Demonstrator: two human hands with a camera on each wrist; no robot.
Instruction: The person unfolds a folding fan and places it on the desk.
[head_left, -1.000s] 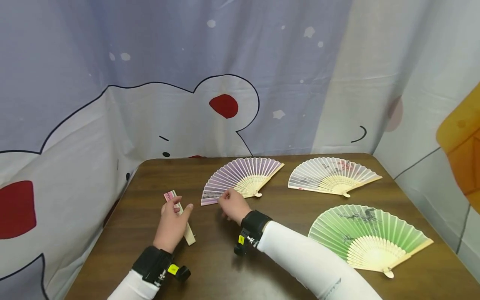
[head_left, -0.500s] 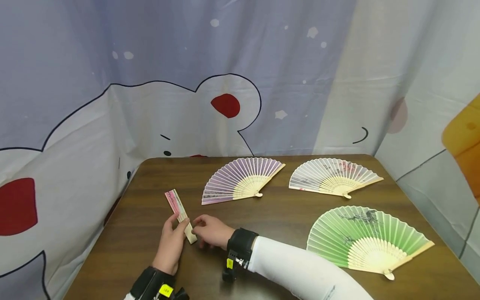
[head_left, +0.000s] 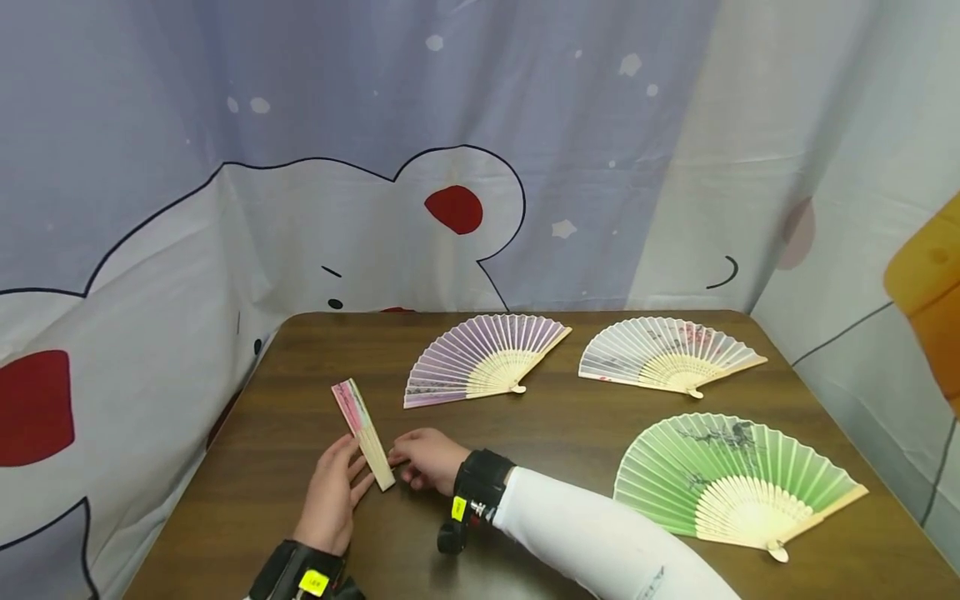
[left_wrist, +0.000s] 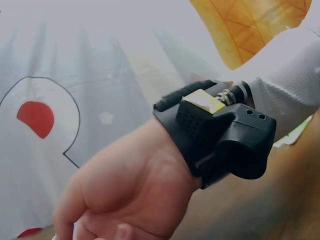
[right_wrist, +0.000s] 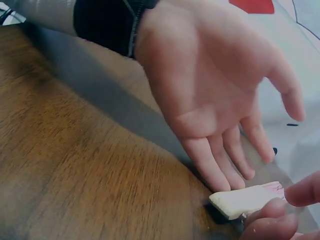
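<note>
A folded hand fan [head_left: 369, 435], pink and pale at its far end with bare wooden ribs at the near end, lies slanted between the two hands. My left hand [head_left: 330, 496] is beside its left edge, fingers spread and fairly straight, fingertips right at the ribs. My right hand [head_left: 431, 460], fingers curled, pinches the fan's right edge near the ribs. In the right wrist view the open left palm [right_wrist: 200, 85] faces the camera above the fan [right_wrist: 245, 200], with the right fingertips [right_wrist: 275, 220] against its side. The left wrist view shows mostly the right hand [left_wrist: 140, 185].
An unfolded purple fan [head_left: 480, 358] lies at the back middle of the wooden table [head_left: 540, 450]. To its right is a white floral fan [head_left: 667, 354], and a green fan [head_left: 735, 475] spreads at the front right. A printed curtain [head_left: 375, 233] hangs behind.
My right hand has come from near the purple fan down-left to the folded fan. My left hand held the folded fan half a second ago; its thumb has lifted off and its fingers have opened.
</note>
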